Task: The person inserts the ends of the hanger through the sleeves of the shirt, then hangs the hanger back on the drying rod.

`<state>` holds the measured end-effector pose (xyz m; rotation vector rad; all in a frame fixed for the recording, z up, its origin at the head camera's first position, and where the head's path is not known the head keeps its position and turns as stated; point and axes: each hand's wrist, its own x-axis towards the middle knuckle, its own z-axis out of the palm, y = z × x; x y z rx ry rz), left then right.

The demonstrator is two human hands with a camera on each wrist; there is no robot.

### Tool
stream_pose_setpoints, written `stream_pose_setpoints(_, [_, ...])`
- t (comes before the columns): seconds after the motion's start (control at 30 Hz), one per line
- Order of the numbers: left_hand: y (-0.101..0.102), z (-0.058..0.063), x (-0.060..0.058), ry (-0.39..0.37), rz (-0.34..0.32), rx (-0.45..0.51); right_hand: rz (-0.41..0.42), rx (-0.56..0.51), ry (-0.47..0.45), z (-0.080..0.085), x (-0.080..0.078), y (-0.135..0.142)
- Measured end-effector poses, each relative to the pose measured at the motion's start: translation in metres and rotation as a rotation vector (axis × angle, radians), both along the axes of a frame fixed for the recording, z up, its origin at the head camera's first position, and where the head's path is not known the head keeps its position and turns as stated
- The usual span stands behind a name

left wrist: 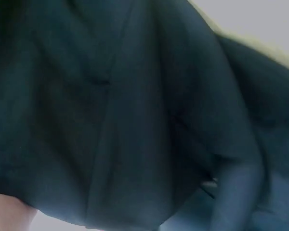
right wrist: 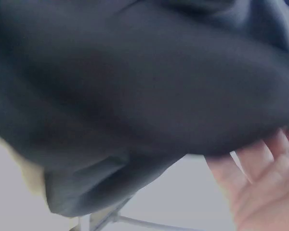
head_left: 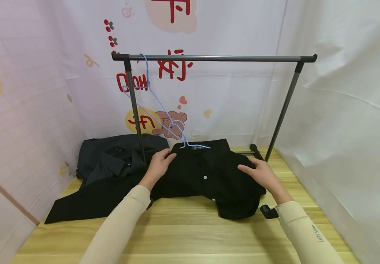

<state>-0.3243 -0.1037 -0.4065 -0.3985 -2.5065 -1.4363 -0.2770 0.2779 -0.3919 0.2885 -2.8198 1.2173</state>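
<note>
A black shirt (head_left: 190,176) with white buttons lies bunched over the table, collar toward the rack. In its neck sits a blue wire hanger (head_left: 185,142), arms running into the collar and hook up. My left hand (head_left: 159,165) grips the shirt at the shoulder left of the collar. At the opposite shoulder, my right hand (head_left: 259,170) holds the cloth, thumb on top; fingers (right wrist: 253,163) show behind the fabric in the right wrist view. Dark cloth (left wrist: 135,115) fills most of the left wrist view, hiding the left fingertips.
A grey metal clothes rack (head_left: 216,58) stands across the table behind the shirt. Another blue wire hanger (head_left: 160,102) hangs from its left end, overlapping the shirt's hanger hook. Dark grey clothing (head_left: 110,154) is piled at the left. A black rack foot (head_left: 269,211) sits by my right forearm.
</note>
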Motion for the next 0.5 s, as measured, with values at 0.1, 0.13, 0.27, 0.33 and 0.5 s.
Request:
stream_pose_setpoints(0.1, [-0.016, -0.001, -0.002, -0.040, 0.044, 0.041, 0.067, 0.022, -0.117, -0.007, 0.001, 0.011])
stream_pose_setpoints(0.13, [-0.020, -0.002, -0.003, -0.048, 0.055, 0.049, 0.088, 0.035, -0.150, -0.011, 0.001, 0.014])
stream_pose_setpoints(0.27, [-0.030, -0.004, -0.002, -0.074, 0.088, 0.067, 0.120, 0.064, -0.174, -0.021, 0.002, 0.023])
stream_pose_setpoints(0.33, [-0.032, -0.006, -0.002, -0.080, 0.102, 0.071, 0.021, 0.005, -0.136, -0.020, 0.003, 0.024])
stream_pose_setpoints(0.5, [-0.032, -0.011, -0.003, -0.085, 0.119, 0.074, -0.290, -0.456, 0.011, 0.007, 0.007, 0.017])
